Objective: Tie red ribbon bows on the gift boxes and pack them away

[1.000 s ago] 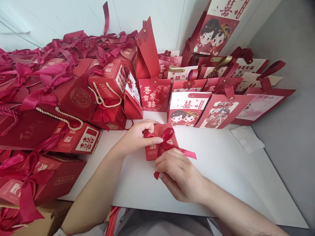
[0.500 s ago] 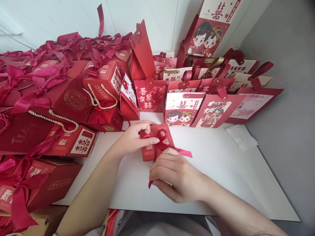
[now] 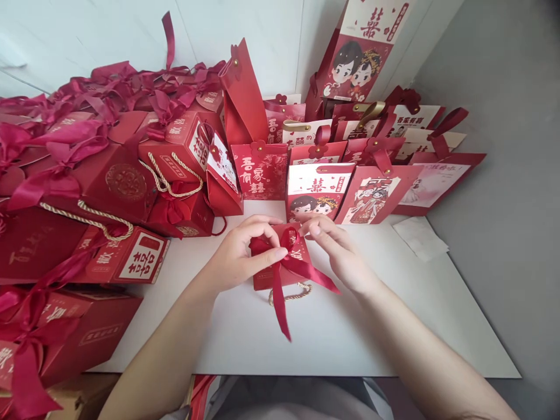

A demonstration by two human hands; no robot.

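Note:
A small red gift box (image 3: 262, 280) with white characters sits on the white table. A dark red ribbon (image 3: 281, 309) forms a loop on its top, and its two tails hang toward me and to the right. My left hand (image 3: 238, 254) is at the box's left side, thumb and fingers closed on the ribbon near the knot. At the top right of the box, my right hand (image 3: 339, 248) has its fingers apart beside the ribbon loop, holding nothing that I can see. A twisted cord handle (image 3: 300, 291) shows at the box's near side.
Red boxes with ribbon bows (image 3: 126, 175) are piled at the left. Several upright red and white gift bags (image 3: 319, 186) stand behind the box. A white tissue (image 3: 420, 238) lies at the right, near a grey wall (image 3: 494, 204).
My right hand has let go of the ribbon tail and moved up to the loop. The tail now hangs free, and the cord handle has come into view. The camera view has shifted slightly.

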